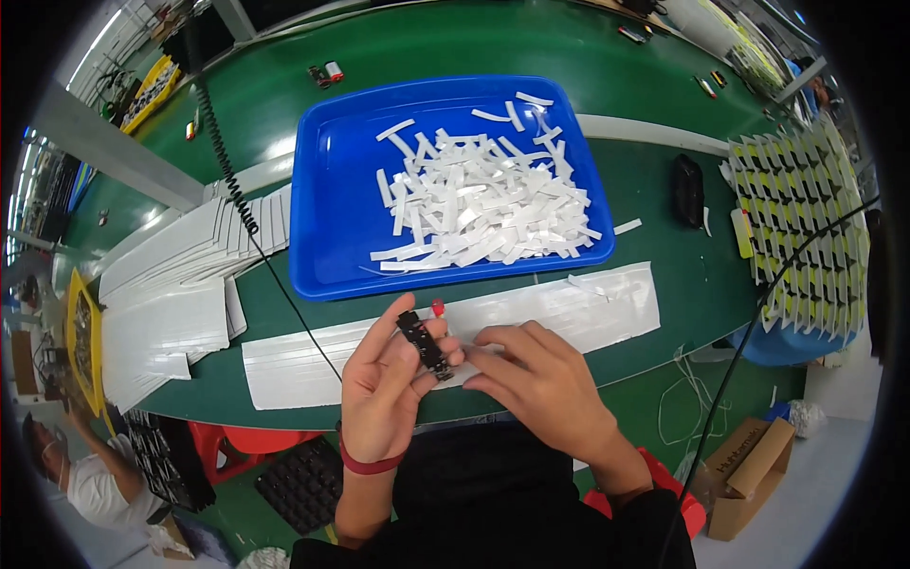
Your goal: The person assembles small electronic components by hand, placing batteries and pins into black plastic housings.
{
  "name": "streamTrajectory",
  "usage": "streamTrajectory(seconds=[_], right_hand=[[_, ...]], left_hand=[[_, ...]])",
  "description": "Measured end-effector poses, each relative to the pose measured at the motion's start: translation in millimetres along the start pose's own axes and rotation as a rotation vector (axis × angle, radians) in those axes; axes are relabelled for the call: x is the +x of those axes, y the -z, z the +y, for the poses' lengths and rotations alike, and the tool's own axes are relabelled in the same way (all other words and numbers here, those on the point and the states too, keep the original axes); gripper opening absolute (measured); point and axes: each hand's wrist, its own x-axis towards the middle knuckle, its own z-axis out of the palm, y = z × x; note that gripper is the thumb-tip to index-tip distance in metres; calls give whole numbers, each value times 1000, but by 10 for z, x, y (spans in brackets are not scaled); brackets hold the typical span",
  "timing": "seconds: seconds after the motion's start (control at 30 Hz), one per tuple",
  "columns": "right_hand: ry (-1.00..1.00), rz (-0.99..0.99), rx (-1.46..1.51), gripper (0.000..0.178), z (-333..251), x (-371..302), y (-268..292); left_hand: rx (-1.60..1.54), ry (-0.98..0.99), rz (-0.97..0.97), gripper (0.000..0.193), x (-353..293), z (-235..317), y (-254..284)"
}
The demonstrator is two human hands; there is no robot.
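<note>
Steadying the small black part [424, 346] in one hand, fingering its edge with the other

The left hand [382, 394], banded at the wrist in red, is clamped on the black part, thumb on one side and fingers behind, raised over the near edge of the bench. Good handling here would mean a light, firm pinch along the body, kept clear of the small red piece [438, 308] at its upper end; whether that piece is attached, I cannot tell. The right hand [540, 379] has its thumb and forefinger close to the part's lower end; whether they are together, or pinching something, is hidden. Short, controlled finger movements would suit so small a piece, with the left wrist kept still.

Across the surface and room, left to right: a person in white [109, 479] sits low at the far left, then come fanned white sheets [156, 303] and a coiled black cord [223, 156]. A long white sheet [299, 365] lies beneath the hands on the green bench [697, 284]. Beyond it, the blue tray [327, 209] holds heaped white strips [488, 204]. Farther right come a black object [688, 192], stacked yellow-and-white pieces [801, 232] and, on the floor, an open cardboard box [754, 474].
</note>
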Motion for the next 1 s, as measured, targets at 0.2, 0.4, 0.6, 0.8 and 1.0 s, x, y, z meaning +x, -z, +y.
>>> streamTrajectory(seconds=[0.2,0.4,0.6,0.8,1.0], right_hand=[[145,0,-50,26,8,-12,-131],[54,-76,-45,24,16,7,-75],[-23,-122,-38,23,9,47,-2],[-68,-128,130,19,61,41,74],[-417,-20,860,12,291,13,174]], left_hand=[[82,-31,37,46,9,-6,-55],[20,38,-15,45,-2,31,3],[77,67,-80,47,52,9,-30],[-29,94,-162,47,81,33,47],[6,148,-166,45,44,88,48]])
